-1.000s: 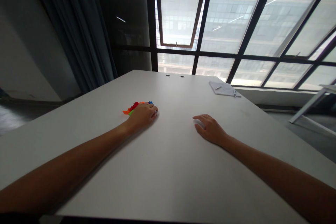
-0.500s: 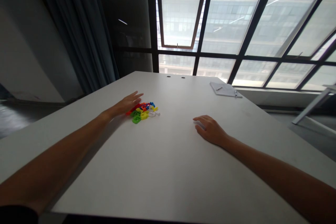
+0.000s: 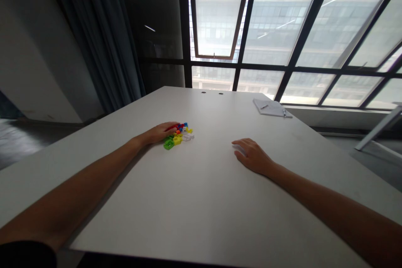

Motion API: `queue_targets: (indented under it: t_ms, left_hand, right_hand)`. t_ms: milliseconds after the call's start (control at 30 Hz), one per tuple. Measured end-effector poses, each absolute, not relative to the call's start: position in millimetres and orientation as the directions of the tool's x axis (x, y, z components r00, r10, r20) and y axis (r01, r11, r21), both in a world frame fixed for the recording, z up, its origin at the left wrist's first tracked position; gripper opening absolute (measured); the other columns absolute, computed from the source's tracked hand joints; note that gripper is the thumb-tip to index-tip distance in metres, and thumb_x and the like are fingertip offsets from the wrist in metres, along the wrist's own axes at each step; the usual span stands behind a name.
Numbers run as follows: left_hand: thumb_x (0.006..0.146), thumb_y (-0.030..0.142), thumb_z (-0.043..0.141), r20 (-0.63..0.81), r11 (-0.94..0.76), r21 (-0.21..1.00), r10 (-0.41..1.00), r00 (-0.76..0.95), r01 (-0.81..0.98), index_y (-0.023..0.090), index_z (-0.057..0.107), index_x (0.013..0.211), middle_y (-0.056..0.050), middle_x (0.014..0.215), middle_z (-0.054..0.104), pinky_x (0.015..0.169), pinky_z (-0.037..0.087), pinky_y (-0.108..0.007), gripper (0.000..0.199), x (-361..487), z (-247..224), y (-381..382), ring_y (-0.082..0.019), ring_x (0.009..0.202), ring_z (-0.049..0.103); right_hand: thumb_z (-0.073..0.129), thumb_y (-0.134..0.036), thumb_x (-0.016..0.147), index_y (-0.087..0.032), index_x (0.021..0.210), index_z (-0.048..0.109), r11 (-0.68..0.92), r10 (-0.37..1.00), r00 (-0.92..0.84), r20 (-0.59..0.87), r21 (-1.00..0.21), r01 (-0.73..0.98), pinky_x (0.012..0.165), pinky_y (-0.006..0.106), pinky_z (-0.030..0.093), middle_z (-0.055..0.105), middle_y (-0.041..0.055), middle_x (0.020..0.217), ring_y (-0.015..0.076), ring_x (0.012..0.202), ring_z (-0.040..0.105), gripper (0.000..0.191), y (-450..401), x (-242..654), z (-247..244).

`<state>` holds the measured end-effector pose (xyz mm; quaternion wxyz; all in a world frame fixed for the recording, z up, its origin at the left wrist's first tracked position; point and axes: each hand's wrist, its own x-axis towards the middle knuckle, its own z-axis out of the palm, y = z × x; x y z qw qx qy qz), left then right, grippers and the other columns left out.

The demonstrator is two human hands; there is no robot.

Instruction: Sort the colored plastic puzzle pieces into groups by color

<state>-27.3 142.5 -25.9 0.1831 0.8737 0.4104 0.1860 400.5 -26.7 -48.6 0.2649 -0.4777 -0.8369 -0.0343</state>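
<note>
The left hand [image 3: 158, 133] lay on its side, fingers together, their tips touching the edge of a small heap of plastic links [image 3: 179, 135]; whether it gripped any, I could not tell. The links were chunky, open-framed pieces in green, yellow, red, blue and white, piled closely on the pale bench [image 3: 204, 205]. The right hand [image 3: 253, 156] rested well apart, empty, fingers loosely together. Farther off lay a notepad [image 3: 271, 108].
</note>
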Motion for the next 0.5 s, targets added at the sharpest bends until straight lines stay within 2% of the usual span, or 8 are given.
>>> queue_targets:
  t_ms: [200, 333, 500]
  left_hand:
    - [0.093, 0.077, 0.042, 0.177, -0.722, 0.411, 0.662, 0.728, 0.556, 0.021, 0.052, 0.149, -0.009, 0.154, 0.051, 0.122, 0.032, -0.043, 0.081, 34.0, -19.4, 103.1, -0.034, 0.14, 0.047]
    - [0.098, 0.072, 0.038, 0.166, -0.75, 0.383, 0.63, 0.759, 0.539, 0.024, 0.051, 0.15, -0.009, 0.155, 0.05, 0.122, 0.032, -0.043, 0.072, 79.0, -18.9, 61.0, -0.032, 0.142, 0.046]
    - [0.103, 0.064, 0.032, 0.19, -0.781, 0.421, 0.574, 0.797, 0.462, 0.024, 0.038, 0.158, -0.009, 0.161, 0.041, 0.124, 0.027, -0.043, 0.069, 110.4, -21.1, 18.8, -0.03, 0.148, 0.037]
  right_hand:
    - [0.055, -0.029, 0.096, -0.018, 0.126, 0.065, 0.555, 0.775, -0.421, 0.471, -0.189, 0.81, 0.1, 0.051, 0.052, 0.072, 0.0144, 0.121, 0.0299, 0.115, 0.065, 0.033, -25.0, 401.9, -49.1]
    - [0.057, -0.03, 0.096, -0.019, 0.128, 0.064, 0.566, 0.774, -0.429, 0.467, -0.204, 0.799, 0.1, 0.051, 0.052, 0.071, 0.0144, 0.124, 0.03, 0.116, 0.065, 0.035, -28.2, 399.6, -45.7]
    - [0.06, -0.034, 0.096, -0.021, 0.134, 0.061, 0.615, 0.741, -0.476, 0.473, -0.193, 0.765, 0.101, 0.051, 0.051, 0.069, 0.0138, 0.128, 0.0302, 0.117, 0.064, 0.039, -33.5, 394.1, -39.3]
